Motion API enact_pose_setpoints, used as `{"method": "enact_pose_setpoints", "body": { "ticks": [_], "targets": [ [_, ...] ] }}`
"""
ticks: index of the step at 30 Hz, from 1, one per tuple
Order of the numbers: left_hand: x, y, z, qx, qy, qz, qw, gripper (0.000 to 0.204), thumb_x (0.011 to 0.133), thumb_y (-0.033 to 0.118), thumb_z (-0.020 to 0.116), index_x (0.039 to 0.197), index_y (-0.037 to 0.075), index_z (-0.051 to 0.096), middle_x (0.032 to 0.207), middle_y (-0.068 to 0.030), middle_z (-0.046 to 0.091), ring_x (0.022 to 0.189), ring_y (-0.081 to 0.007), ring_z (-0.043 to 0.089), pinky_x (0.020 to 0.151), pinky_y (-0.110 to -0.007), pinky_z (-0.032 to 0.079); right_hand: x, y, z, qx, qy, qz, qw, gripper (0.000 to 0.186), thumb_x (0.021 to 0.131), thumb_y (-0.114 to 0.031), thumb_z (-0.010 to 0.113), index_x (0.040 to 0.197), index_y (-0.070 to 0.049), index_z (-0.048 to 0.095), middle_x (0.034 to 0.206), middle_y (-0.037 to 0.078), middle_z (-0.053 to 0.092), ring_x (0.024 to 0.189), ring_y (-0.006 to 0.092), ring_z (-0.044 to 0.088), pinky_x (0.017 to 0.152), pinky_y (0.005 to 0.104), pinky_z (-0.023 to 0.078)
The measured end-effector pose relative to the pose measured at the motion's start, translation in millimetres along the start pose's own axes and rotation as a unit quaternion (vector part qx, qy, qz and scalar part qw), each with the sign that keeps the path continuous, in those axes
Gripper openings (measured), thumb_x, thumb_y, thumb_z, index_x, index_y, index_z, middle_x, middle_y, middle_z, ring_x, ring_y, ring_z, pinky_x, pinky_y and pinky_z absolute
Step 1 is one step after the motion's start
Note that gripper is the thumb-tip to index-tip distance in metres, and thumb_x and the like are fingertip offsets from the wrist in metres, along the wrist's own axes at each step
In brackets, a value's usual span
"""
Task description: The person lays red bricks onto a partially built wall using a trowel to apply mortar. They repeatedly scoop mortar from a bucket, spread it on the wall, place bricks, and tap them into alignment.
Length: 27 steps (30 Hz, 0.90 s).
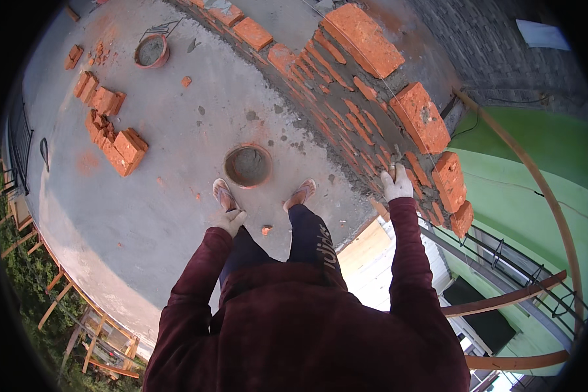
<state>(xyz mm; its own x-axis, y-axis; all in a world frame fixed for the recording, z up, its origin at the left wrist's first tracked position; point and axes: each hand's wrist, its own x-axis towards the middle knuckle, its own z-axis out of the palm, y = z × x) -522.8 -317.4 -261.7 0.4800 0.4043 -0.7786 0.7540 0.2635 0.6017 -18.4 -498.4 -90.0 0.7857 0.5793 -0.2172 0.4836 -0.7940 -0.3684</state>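
My right hand (397,183), in a pale glove, is closed round the handle of a trowel (396,155) against the side of the brick wall (346,108). Mortar on the wall hides most of the blade. Along the wall's top sit large orange bricks (421,117), with a thin string line running beside them. My left hand (230,222), also gloved, hangs by my left thigh with its fingers curled in, and nothing shows in it. Just ahead of my sandalled feet stands a round tub of grey mortar (248,166).
Loose bricks (108,134) lie stacked on the concrete floor (196,150) at the left. Beyond them is a second mortar tub (151,51). The slab's edge drops away at lower left. At the right are steel rebars (503,255) and wooden poles (536,173) near a green wall.
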Motion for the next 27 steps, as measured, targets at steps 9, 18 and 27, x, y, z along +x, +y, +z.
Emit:
{"method": "enact_pose_setpoints", "body": {
  "ticks": [9,18,27],
  "targets": [
    [69,-181,-110,0.089,0.017,-0.164,0.982,0.061,0.095,0.049,0.064,0.128,-0.001,0.07,0.123,-0.0197,0.073,0.119,-0.0298,0.068,0.104,-0.041,0.049,-164,-29,84,0.004,-0.216,0.215,0.952,0.035,0.082,-0.019,0.073,0.109,0.0,0.061,0.091,0.012,0.07,0.086,0.0278,0.07,0.08,0.0371,0.054],
    [277,-217,-77,-0.207,0.134,-0.244,0.938,0.1,0.086,0.064,0.072,0.161,0.01,0.034,0.155,-0.0149,0.047,0.139,-0.0322,0.047,0.105,-0.055,0.043,-220,-99,247,0.1,-0.457,0.166,0.868,0.033,0.091,-0.029,0.071,0.105,-0.002,0.061,0.089,0.017,0.069,0.088,0.0343,0.07,0.079,0.0414,0.053],
    [368,-295,-6,-0.504,-0.004,-0.129,0.854,0.082,0.094,0.062,0.067,0.157,0.018,0.038,0.153,-0.0002,0.048,0.134,-0.0192,0.05,0.105,-0.041,0.043,-240,-25,262,0.046,-0.448,0.251,0.857,0.038,0.09,-0.031,0.074,0.11,-0.001,0.062,0.09,0.014,0.068,0.082,0.0256,0.068,0.079,0.0379,0.054]
  ]
}}
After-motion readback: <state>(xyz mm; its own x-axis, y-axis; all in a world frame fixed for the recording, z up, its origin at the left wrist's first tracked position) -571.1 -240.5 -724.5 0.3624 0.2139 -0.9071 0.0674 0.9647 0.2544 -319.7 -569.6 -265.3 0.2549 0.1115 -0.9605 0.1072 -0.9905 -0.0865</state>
